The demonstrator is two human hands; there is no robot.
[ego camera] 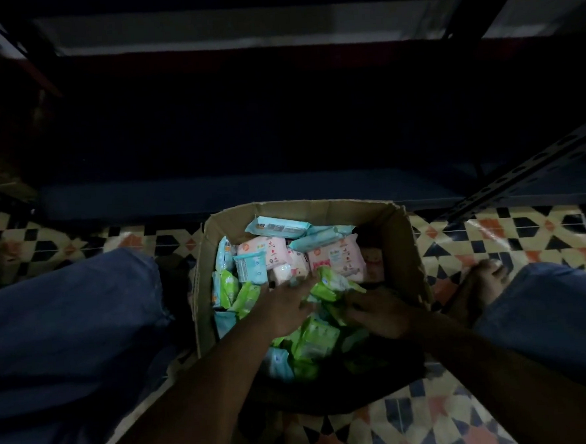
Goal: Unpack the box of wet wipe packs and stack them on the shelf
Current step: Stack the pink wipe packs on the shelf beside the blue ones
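An open cardboard box [403, 249] stands on the floor between my knees, filled with several wet wipe packs: blue ones [278, 227] at the back, pink ones [335, 257] in the middle, green ones [317, 340] at the front. Both hands are inside the box. My left hand [283, 308] lies over the green packs with its fingers spread, touching a raised green pack [333, 284]. My right hand [381, 314] is at the same green pack from the right; the dim light hides whether its fingers grip it. The dark shelf [248, 190] lies low just beyond the box.
My jeans-clad knees [68, 321] flank the box, and a bare foot [477, 282] rests on the patterned tile floor [508, 232] at the right. A perforated metal shelf upright [521, 170] slants at the right. An upper shelf board [204, 31] spans the top.
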